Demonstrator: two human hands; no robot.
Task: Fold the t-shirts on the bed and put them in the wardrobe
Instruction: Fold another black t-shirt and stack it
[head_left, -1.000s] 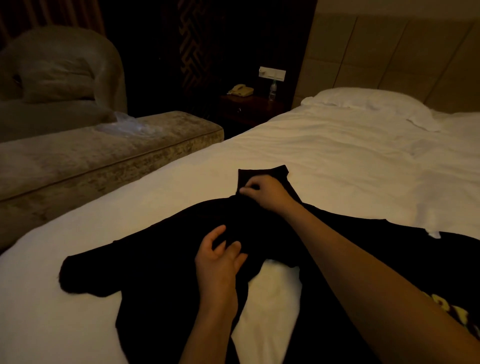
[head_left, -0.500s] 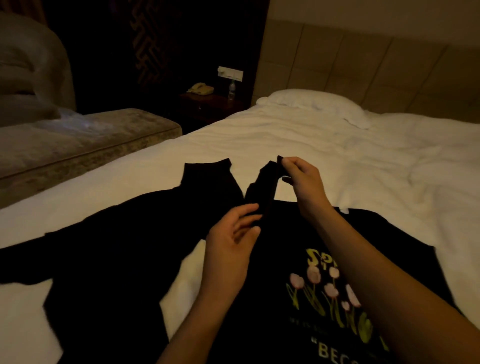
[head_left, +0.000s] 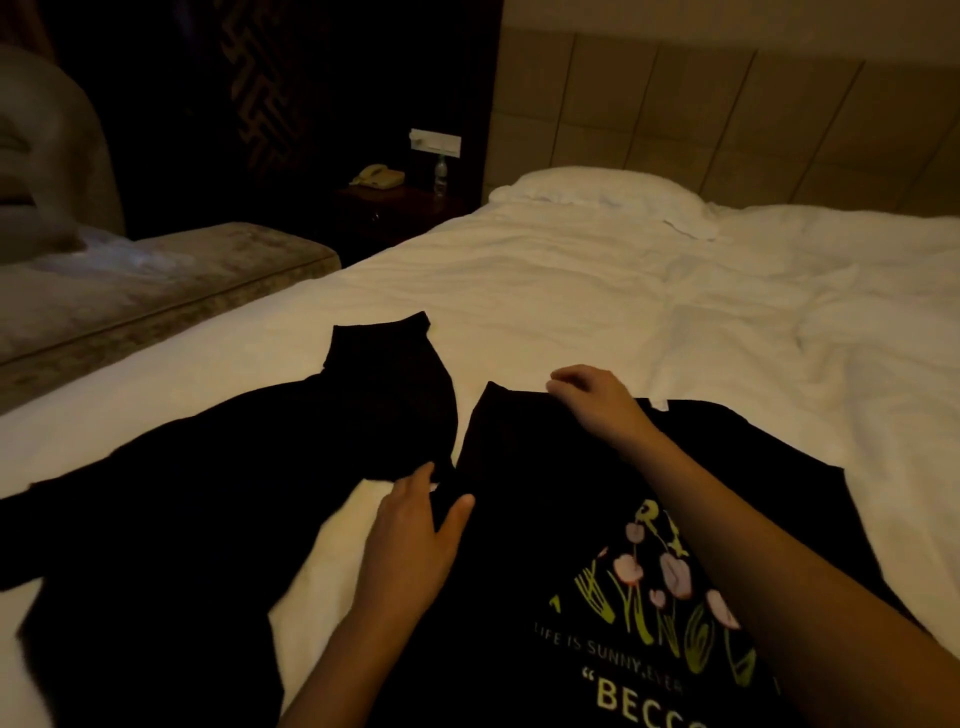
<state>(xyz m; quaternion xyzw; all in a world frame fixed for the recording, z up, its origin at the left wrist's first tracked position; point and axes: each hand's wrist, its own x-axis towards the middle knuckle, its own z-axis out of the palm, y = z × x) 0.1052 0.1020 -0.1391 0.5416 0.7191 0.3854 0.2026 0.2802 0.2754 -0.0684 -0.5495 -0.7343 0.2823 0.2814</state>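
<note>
Two black t-shirts lie on the white bed (head_left: 571, 291). The plain black t-shirt (head_left: 208, 509) is spread at the left, one sleeve pointing up the bed. The printed black t-shirt (head_left: 545, 519), with pink tulips and pale lettering, lies at the right, its left sleeve folded in over the body. My left hand (head_left: 415, 535) rests on the lower end of that folded sleeve, thumb and fingers spread around the cloth edge. My right hand (head_left: 597, 400) presses on the sleeve's upper end near the collar, fingers loosely bent.
A white pillow (head_left: 602, 195) lies at the headboard. A beige upholstered bench (head_left: 156, 280) runs along the bed's left side. Beyond it a dark nightstand (head_left: 395, 208) carries a telephone and a small bottle. The wardrobe is out of view.
The printed shirt's sleeve, held up between both hands half a second ago, now lies flat over the shirt body. Both hands came down onto it. My view shifted right.
</note>
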